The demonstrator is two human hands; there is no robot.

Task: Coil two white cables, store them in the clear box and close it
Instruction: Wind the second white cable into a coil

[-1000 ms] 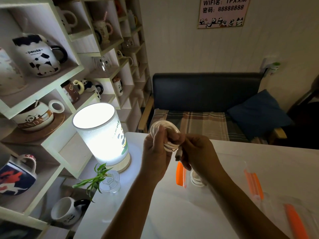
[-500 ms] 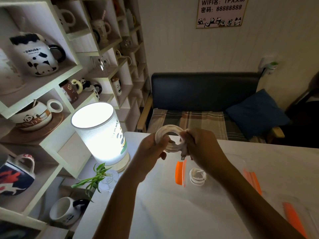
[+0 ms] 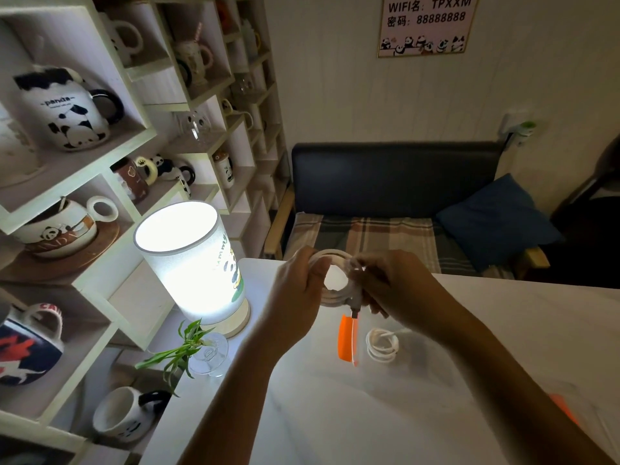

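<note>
A white cable [image 3: 337,295] is wound into a round coil and held above the white table [image 3: 335,414]. My left hand [image 3: 297,290] pinches the coil's left side. My right hand [image 3: 399,288] grips its right side, where the plug end hangs down. Below them stands the clear box [image 3: 360,359] with an orange latch [image 3: 345,340] on its left end. A second coiled white cable [image 3: 382,344] lies inside the box. The box is open; my right forearm hides its right part.
A lit cylindrical lamp [image 3: 198,266] and a small glass vase with a green plant [image 3: 201,354] stand at the table's left edge. Shelves of mugs [image 3: 67,109] fill the left. A dark sofa [image 3: 392,186] lies beyond the table. An orange piece [image 3: 565,409] shows at right.
The coil has been lowered and turned flatter toward me, both hands shifting right over the box. The loop looks rounder and wider than before.
</note>
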